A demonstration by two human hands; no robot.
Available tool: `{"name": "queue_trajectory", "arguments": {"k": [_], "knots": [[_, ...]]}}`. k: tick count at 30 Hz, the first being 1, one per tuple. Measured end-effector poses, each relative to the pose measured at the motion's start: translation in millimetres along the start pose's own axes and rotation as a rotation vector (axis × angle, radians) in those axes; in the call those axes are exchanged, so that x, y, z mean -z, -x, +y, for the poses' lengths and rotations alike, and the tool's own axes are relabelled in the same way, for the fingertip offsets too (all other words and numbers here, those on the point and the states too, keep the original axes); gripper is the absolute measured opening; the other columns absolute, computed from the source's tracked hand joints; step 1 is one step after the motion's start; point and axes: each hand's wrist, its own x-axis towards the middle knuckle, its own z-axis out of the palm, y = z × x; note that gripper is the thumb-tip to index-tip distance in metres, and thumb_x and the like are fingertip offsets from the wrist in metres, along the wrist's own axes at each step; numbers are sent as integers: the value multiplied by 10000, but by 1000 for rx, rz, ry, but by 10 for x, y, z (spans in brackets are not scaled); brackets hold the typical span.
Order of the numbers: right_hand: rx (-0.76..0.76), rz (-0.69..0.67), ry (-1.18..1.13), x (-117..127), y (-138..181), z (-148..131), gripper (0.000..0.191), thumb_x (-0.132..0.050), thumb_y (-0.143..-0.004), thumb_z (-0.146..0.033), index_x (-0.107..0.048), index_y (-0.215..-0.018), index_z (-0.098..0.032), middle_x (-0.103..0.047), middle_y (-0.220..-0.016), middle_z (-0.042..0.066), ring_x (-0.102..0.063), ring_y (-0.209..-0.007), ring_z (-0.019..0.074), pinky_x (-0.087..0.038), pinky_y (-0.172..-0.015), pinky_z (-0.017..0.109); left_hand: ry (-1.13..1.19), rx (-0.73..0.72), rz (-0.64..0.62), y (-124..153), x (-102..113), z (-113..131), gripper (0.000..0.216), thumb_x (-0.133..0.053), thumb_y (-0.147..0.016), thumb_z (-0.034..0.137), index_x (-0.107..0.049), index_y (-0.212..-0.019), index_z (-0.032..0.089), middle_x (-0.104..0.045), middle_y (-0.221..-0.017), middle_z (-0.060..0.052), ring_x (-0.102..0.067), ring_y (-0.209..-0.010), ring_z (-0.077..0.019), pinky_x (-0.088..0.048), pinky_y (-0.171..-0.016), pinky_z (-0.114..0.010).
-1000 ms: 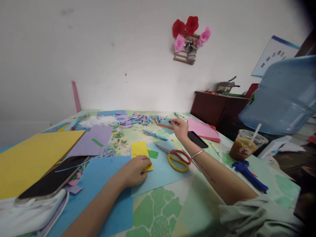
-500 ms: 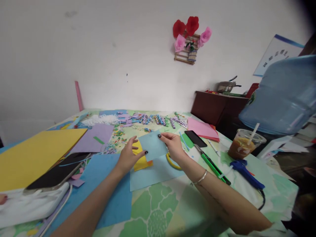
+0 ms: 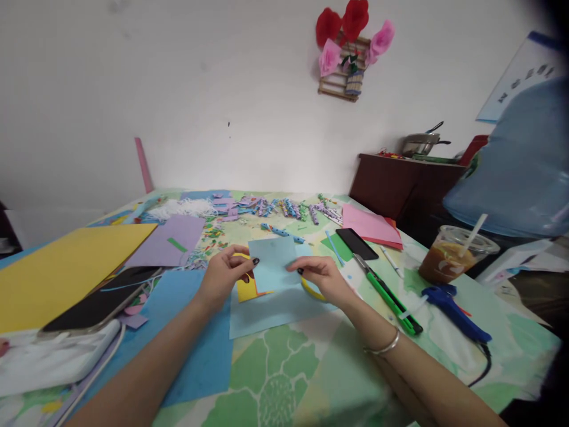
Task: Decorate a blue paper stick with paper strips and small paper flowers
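Observation:
A small light blue sheet of paper is held up between my two hands. My left hand pinches its left edge, thumb in front and fingers curled. At its right edge my right hand closes thumb and forefinger on the paper. Beneath lie a yellow piece of paper with an orange edge and a larger light blue sheet. A yellow ring-shaped handle is partly covered by my right hand. Blue paper lies under my left forearm.
On the right are a green utility knife, a black phone, a blue glue gun and an iced drink cup. Rolled paper curls lie at the back. Yellow sheets and another phone are on the left.
My left hand has come to the small sheet's left edge and closed on it. My right hand has slid down from the sheet's top corner to its right side. The view has shifted slightly.

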Motion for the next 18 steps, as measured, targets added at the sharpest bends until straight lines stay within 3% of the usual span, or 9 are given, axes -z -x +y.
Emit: {"name": "queue_trajectory", "arguments": {"k": [5,11,15,18], "knots": [[-66,-40,116,-51,32,108,370,-539,-695,-116,-725,-1007,-185,-723,-996,62,-657,-827,172,-501,-743,292,-88,-15,60,58,47,107,435,-760,-607,354,-458,-885,209,-638,-543,61,-608,-504,-135,-479,-488,-226],[-81,-154,356,-264,168,130,290,-614,-658,-20,-762,-846,-183,-713,-687,20,-627,-618,132,-485,-640,233,-443,267,-253,124,125,197,234,-709,-587,320,-526,-652,192,-617,-449,16,-611,-465,-166,-418,-424,-206],[-47,-208,473,-287,187,93,246,-644,-678,-39,-770,-836,-180,-733,-740,37,-639,-637,136,-472,-635,225,-530,338,-372,103,158,98,198,-690,-603,357,-613,-670,187,-648,-490,-3,-604,-470,-165,-412,-417,-206],[-41,-210,544,-253,164,102,250,-640,-681,-29,-775,-829,-178,-741,-774,48,-652,-671,148,-473,-655,232,-559,323,-388,81,173,12,210,-704,-595,367,-627,-675,188,-646,-506,0,-593,-476,-165,-425,-428,-219]]}}
